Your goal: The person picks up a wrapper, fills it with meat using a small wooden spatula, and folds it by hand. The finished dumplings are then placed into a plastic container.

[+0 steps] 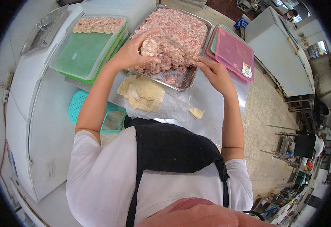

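Observation:
My left hand [129, 55] is curled around a dumpling [149, 48], a pale wrapper filled with meat, above the left part of a metal tray. Pink ground meat filling [177, 24] fills most of the tray [190, 77], and bare metal shows at its near right corner. My right hand [214, 72] is closed on a thin, stick-like tool [183, 50] whose far end lies at the meat; its exact kind is hard to make out. Below the tray, a pile of round dough wrappers [142, 92] lies on clear plastic [171, 108]. One folded wrapper [196, 112] sits apart to the right.
At left, a green-lined container [83, 53] holds rows of finished dumplings [97, 25] along its far side. Pink and green lids [231, 55] are stacked right of the tray. A turquoise perforated basket [77, 106] stands lower left. An empty foil-like tray [44, 30] rests on the white freezer.

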{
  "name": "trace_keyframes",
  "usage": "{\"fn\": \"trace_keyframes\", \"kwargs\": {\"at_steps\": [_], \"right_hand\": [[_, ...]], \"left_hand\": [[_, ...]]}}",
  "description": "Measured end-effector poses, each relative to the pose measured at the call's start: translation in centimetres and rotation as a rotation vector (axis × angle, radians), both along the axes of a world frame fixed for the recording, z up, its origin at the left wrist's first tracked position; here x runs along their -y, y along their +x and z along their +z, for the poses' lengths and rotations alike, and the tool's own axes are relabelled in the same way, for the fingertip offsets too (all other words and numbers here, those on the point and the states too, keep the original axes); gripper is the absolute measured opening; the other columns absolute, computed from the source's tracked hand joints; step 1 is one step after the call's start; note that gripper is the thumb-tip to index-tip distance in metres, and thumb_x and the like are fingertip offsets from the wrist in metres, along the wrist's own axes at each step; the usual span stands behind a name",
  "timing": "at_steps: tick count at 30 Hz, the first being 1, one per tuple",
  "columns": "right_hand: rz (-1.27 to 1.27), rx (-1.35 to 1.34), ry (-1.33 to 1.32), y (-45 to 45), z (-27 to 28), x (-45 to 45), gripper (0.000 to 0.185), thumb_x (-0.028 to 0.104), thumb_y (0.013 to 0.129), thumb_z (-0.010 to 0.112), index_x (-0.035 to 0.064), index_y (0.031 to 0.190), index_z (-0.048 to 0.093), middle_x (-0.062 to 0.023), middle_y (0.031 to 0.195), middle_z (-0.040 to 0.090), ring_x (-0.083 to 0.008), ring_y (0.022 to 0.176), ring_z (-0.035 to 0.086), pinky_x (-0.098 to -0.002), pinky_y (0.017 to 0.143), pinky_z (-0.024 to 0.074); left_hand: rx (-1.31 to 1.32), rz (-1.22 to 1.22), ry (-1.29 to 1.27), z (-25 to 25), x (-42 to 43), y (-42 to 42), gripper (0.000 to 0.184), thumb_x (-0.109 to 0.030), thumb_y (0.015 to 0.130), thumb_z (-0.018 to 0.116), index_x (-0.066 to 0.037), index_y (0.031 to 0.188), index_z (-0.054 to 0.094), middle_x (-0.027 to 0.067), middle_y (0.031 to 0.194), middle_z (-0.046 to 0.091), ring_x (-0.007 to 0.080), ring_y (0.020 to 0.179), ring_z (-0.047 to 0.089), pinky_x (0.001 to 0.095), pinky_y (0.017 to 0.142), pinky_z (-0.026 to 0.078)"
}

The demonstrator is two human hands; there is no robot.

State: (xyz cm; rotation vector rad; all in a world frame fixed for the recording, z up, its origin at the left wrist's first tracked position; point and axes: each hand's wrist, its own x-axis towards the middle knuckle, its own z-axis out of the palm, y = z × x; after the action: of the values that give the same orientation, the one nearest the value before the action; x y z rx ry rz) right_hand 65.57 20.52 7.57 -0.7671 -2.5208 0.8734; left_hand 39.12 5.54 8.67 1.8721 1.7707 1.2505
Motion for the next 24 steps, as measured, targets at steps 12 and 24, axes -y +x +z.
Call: {"fn": "trace_keyframes", "kwargs": {"at_steps": [12, 24], "right_hand": [[-0.102, -0.082, 0.382, -6.6, 1.0, 7.8, 0.027, 0.027, 0.090, 0.057, 0.0075, 0.108, 0.062, -0.0173, 0.089, 0.065, -0.0384, 0.082, 0.061, -0.0445, 0.071, 0.0484], [-0.299, -0.197, 0.402, -10.9, -0.1, 13.7, 0.026, 0.026, 0.091, 0.054, 0.0088, 0.109, 0.063, -0.0170, 0.095, 0.065, -0.0343, 0.084, 0.064, -0.0402, 0.071, 0.0499]], "left_hand": [[-0.092, -0.147, -0.241, 0.0, -1.0, -7.0, 0.053, -0.036, 0.073, 0.075, -0.002, 0.110, 0.059, 0.0174, 0.113, 0.061, 0.0283, 0.107, 0.057, 0.0352, 0.094, 0.042], [-0.204, -0.086, 0.029, 0.5, 0.9, -13.5, 0.045, -0.039, 0.075, 0.074, -0.011, 0.102, 0.050, 0.0139, 0.095, 0.061, 0.0304, 0.090, 0.058, 0.0391, 0.082, 0.045]]}}
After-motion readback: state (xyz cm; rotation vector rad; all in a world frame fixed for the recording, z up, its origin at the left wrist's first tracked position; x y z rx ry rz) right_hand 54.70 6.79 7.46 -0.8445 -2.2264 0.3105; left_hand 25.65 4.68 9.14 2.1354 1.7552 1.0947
